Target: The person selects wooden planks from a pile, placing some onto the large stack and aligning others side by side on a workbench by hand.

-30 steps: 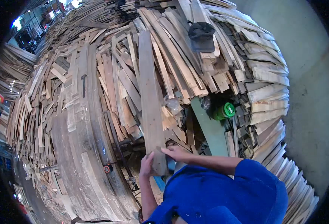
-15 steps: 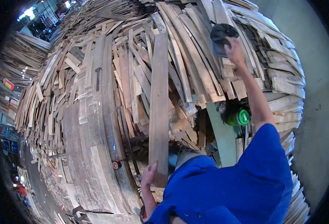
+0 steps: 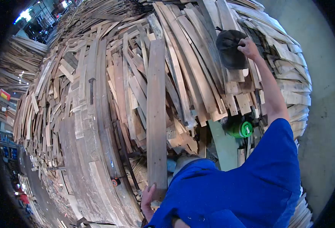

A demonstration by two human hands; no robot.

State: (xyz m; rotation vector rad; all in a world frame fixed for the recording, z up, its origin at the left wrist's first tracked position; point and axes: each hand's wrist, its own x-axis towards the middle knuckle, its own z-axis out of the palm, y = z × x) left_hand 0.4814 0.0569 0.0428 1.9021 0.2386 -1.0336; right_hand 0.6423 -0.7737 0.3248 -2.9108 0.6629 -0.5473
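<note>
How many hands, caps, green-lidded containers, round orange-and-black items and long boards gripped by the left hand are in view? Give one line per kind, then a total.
Hands: 2 (left hand, right hand)
Cap: 1
Green-lidded container: 1
Round orange-and-black item: 1
Long board gripped by left hand: 1
Total: 6
</note>
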